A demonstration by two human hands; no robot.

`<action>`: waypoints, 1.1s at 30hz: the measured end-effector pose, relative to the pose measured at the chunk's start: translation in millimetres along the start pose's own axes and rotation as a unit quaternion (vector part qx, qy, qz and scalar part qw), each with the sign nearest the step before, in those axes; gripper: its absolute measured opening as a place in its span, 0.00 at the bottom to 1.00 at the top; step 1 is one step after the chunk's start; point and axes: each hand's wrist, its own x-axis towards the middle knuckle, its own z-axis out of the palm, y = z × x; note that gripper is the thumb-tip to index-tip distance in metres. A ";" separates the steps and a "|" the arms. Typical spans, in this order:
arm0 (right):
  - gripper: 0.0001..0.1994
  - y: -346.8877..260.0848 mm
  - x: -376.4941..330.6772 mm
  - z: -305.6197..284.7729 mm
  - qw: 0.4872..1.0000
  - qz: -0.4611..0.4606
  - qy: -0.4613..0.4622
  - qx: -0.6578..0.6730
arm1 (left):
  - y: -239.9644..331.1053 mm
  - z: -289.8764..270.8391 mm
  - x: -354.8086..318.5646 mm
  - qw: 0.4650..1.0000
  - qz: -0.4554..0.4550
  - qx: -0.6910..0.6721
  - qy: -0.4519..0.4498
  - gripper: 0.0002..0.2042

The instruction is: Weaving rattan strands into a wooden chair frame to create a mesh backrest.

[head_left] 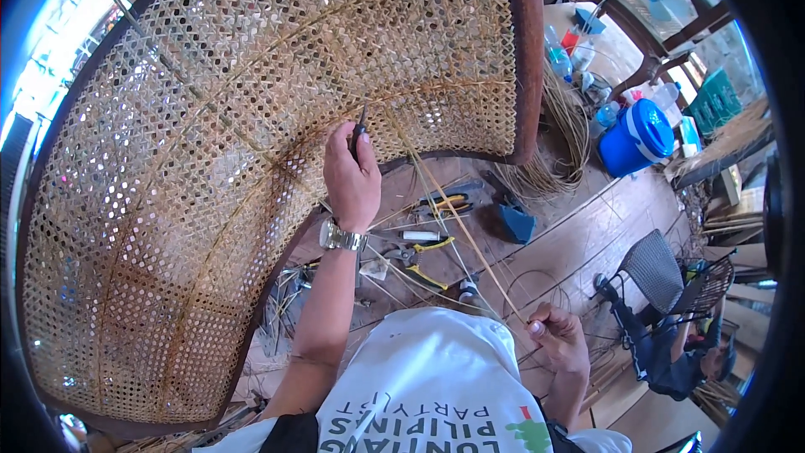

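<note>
A large curved panel of woven cane webbing (210,117) in a dark wooden frame (528,42) fills the left and middle of the head view. Over its lower edge, my left hand (350,180), with a metal watch at the wrist, is closed round an awl (359,136). The awl has a dark handle, and its thin point rests at or just above the weave. A long cane strand (461,222) runs from the panel near the awl down to my right hand (560,334). There, thumb and fingertips pinch its end, away from the panel.
Pliers with yellow handles (428,273) and other tools lie on the tiled floor below the panel. A coil of cane (570,130) hangs beside the frame. Beyond are a blue lidded bucket (637,138) and plastic bottles. A seated person (671,352) is at far right.
</note>
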 end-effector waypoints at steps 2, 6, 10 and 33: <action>0.08 0.6 9.1 -1.4 1.000 0.007 0.000 -0.004 | -3.4 4.1 -5.4 1.000 0.004 -0.003 -0.011 0.16; 0.07 -1.7 20.4 -1.4 1.000 0.012 -0.008 -0.027 | 1.2 14.8 -4.3 1.000 0.021 -0.002 -0.016 0.17; 0.07 -6.2 26.9 0.3 0.999 0.017 -0.012 -0.031 | 5.1 22.0 0.8 1.000 0.007 -0.002 -0.013 0.17; 0.08 -3.2 36.7 6.9 0.999 0.012 -0.018 -0.035 | 32.7 63.7 -5.9 0.997 -0.047 -0.019 0.066 0.16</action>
